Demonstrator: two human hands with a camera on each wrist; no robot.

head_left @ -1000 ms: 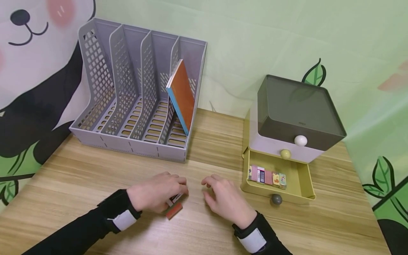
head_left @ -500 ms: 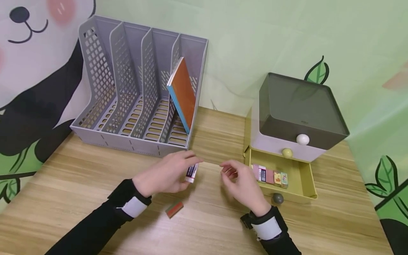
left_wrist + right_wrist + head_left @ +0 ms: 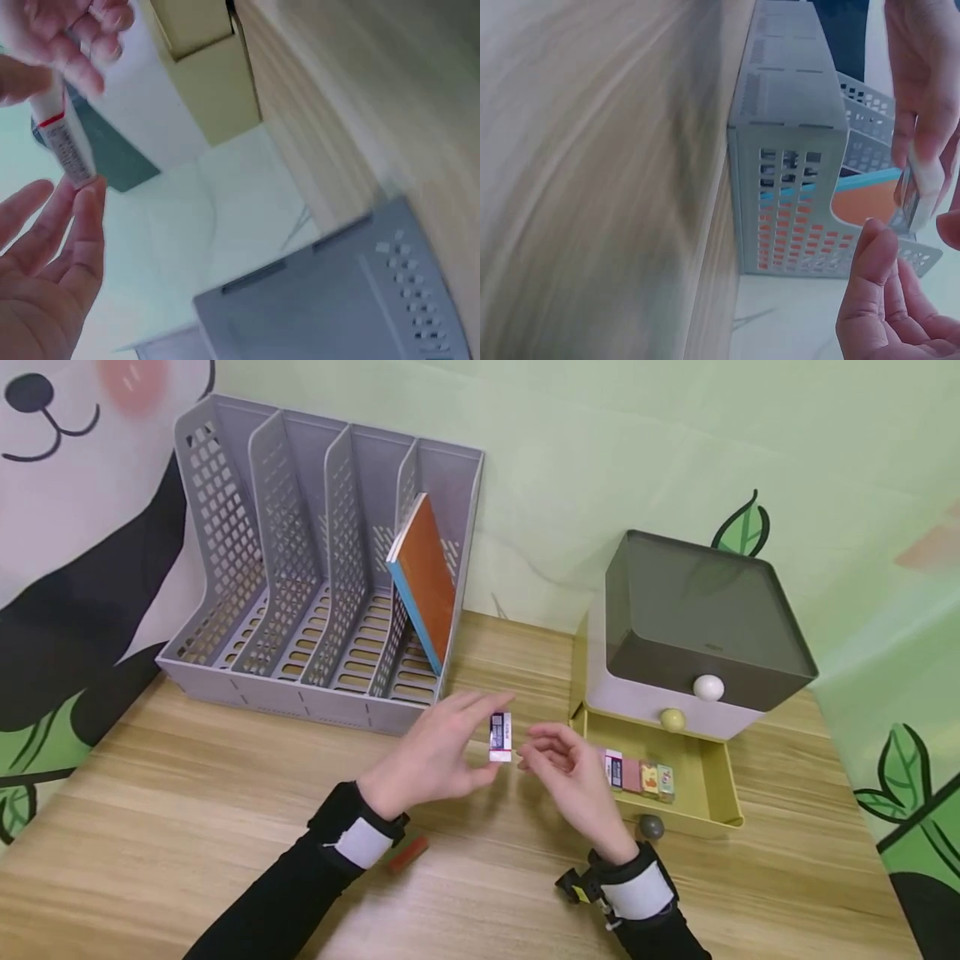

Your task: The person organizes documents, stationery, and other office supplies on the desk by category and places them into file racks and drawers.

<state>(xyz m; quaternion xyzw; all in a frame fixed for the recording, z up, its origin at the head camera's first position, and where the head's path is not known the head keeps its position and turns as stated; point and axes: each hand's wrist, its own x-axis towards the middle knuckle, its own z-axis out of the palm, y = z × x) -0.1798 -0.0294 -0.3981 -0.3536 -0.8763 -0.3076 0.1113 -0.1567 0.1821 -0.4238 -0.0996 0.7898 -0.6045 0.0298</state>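
My left hand point(image 3: 435, 752) pinches a small white eraser point(image 3: 500, 737) with a dark printed sleeve between thumb and fingertips, raised above the table. The left wrist view shows the eraser point(image 3: 67, 146) from its side, with a red stripe. Close to its right is my right hand point(image 3: 573, 777), fingers loosely bent and holding nothing; in the right wrist view a gap separates the right fingertips point(image 3: 876, 251) from the eraser. A reddish eraser-like block point(image 3: 408, 855) lies on the table by the left wrist.
Right of the hands stands a small drawer unit point(image 3: 705, 602); its yellow bottom drawer point(image 3: 705, 777) is pulled out, with several erasers point(image 3: 632, 775) in a row. At the back left is a grey file rack point(image 3: 300, 693) holding an orange-and-blue book point(image 3: 427, 585).
The left hand has picked the white eraser up from beside the reddish block and carried it up and to the right. The right hand has moved right, towards the drawer.
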